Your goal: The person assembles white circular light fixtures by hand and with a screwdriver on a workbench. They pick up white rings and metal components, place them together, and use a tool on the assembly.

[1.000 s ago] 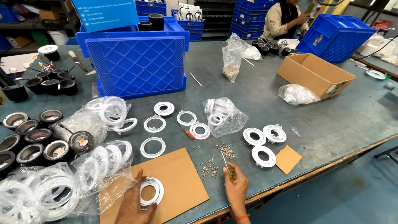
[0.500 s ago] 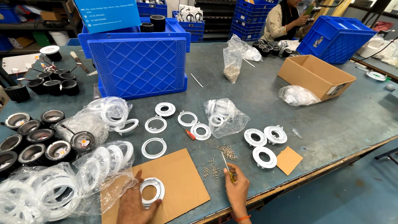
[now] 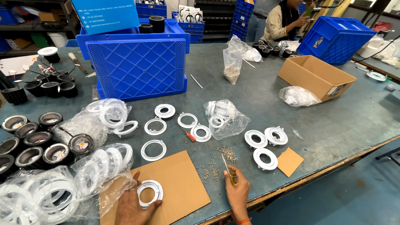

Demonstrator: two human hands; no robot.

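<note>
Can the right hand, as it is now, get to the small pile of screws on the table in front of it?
Probably yes. The right hand holds a screwdriver whose tip already points at the screws, and only bare table lies between them.

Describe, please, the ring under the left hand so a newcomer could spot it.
Find the brown cardboard sheet at the table's near edge. The white ring lies on it under the left hand; its neighbours lie on bare table or in bags.

ring (image 3: 149,193) on cardboard (image 3: 179,183) | screws (image 3: 210,173) rt | crate (image 3: 137,66) behind
</note>
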